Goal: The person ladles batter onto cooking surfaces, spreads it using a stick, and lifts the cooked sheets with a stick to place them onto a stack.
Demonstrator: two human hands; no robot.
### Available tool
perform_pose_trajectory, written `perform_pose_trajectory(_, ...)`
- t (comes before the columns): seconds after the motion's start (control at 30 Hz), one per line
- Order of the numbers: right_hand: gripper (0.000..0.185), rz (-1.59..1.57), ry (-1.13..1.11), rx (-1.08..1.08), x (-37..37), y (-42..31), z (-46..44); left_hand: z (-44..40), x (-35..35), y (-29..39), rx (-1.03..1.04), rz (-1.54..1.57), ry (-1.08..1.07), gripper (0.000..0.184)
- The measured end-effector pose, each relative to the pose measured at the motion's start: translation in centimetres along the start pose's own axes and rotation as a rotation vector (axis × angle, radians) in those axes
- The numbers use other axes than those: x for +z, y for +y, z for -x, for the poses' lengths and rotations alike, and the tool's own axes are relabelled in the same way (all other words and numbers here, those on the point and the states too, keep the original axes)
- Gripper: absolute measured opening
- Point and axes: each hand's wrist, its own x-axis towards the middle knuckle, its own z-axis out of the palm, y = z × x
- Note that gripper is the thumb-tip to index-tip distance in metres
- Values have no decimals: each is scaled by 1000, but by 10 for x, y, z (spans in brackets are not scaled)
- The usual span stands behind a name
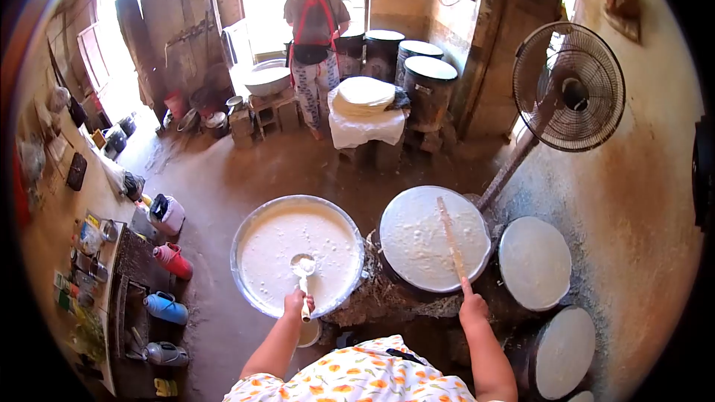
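Observation:
My left hand [298,304] is closed round the handle of a ladle [303,268], whose bowl is at the surface of the white liquid in a wide metal basin [237,253]. My right hand [472,305] grips the lower end of a long flat wooden stick [450,234]. That stick slants up and left over a round pan [395,212] with a pale, lumpy surface. Whether its far end touches that surface, I cannot tell. A small bowl [310,333] shows just below the basin, partly behind my left forearm.
Covered drums [535,263] line the right side beside a standing fan [570,88]. Thermos flasks [165,307] stand by a cluttered table at the left. Another person [316,26] stands at the back near a cloth-covered stand [365,128] bearing stacked white sheets.

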Motion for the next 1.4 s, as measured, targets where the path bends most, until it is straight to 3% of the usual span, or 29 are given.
perform_pose_trajectory(0.07,53,-4,-7,101,14,4,-33,-12,-6,0,-62,-11,5,11)
perform_pose_trajectory(0.17,51,-122,29,84,-15,-10,-33,-10,4,5,-24,-135,13,13)
perform_pose_trajectory(0.43,62,-481,-55,-101,-7,-34,80,-32,18,-25,-90,-146,-10,32)
perform_pose_trajectory(0.57,60,-692,-28,-133,12,-5,116,-46,18,-55,-223,-108,-14,42)
perform_pose_trajectory(0.73,60,-866,133,-84,16,46,146,4,50,-95,-240,-337,19,41)
perform_pose_trajectory(0.87,61,-949,61,24,24,101,172,34,78,-133,-241,-515,77,37)
perform_pose_trajectory(0.93,63,-1018,96,88,30,128,186,50,93,-151,-346,-501,59,34)
perform_pose_trajectory(1.13,70,-1181,161,302,28,192,217,104,146,-215,-382,-601,-45,26)
perform_pose_trajectory(1.23,68,-1233,188,344,28,215,222,126,173,-234,-379,-747,-241,12)
perform_pose_trajectory(1.27,69,-1260,154,412,18,219,224,134,185,-239,-373,-740,-246,12)
perform_pose_trajectory(1.37,71,-1322,189,477,9,226,232,129,204,-255,-336,-880,-519,14)
perform_pose_trajectory(1.4,72,-1284,198,462,12,230,235,137,220,-260,-270,-1011,-499,23)
